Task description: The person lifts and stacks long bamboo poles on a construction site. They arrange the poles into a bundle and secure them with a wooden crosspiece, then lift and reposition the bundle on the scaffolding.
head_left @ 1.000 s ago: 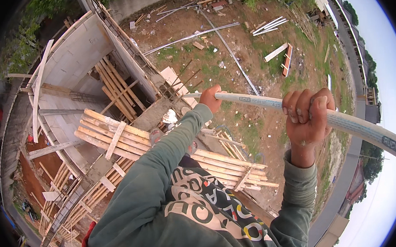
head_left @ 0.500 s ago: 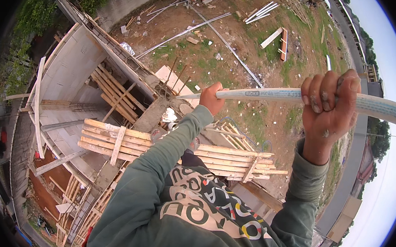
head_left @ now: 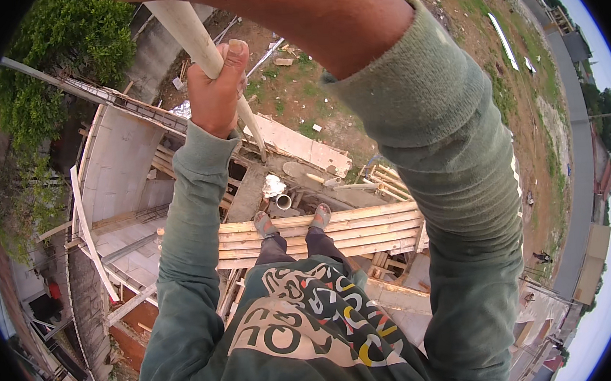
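Held at a slant is a long white plastic pipe (head_left: 192, 39), with my left hand (head_left: 217, 90) wrapped around it. Its lower end comes down by the concrete beam (head_left: 250, 189); whether it touches cannot be made out. My right forearm (head_left: 350, 17) crosses the upper part of the view, and the hand itself lies beyond the top edge. Below, my feet (head_left: 320, 216) stand on a platform of wooden poles (head_left: 323, 240). Just ahead of them are an upright open pipe end (head_left: 284, 202) and a crumpled white bag (head_left: 273, 185).
A pale board (head_left: 295, 145) lies past the beam, near a flat trowel-like tool (head_left: 303, 171). Block walls (head_left: 123, 161) drop away on the left, with a loose white plank (head_left: 90, 234) leaning there. Far below is littered ground (head_left: 307, 105). The platform is high up.
The pipe has swung from lying across to the right to a steep slant. My left hand has moved left and up with it. My right hand has gone out of view at the top.
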### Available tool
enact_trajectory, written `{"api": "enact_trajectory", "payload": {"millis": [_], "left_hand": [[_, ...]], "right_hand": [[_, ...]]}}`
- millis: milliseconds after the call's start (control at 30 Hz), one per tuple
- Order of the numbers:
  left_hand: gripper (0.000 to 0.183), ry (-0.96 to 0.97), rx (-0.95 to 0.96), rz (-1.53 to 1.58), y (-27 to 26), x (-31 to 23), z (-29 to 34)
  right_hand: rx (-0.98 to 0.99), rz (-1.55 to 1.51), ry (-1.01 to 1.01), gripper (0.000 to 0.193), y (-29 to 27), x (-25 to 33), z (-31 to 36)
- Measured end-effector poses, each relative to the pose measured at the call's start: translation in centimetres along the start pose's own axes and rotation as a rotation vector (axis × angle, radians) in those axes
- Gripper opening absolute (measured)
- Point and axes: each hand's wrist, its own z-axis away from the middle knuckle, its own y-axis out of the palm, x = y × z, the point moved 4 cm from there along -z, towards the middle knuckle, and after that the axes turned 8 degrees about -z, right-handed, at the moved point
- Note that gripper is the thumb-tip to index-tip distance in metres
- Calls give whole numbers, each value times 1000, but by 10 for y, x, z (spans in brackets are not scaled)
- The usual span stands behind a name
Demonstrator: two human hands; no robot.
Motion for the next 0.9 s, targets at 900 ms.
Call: {"api": "enact_trajectory", "payload": {"millis": [900], "left_hand": [[19,-155,-328,-146,-79,103,22]], "right_hand": [[-15,175,221,57,36,-114,38]]}}
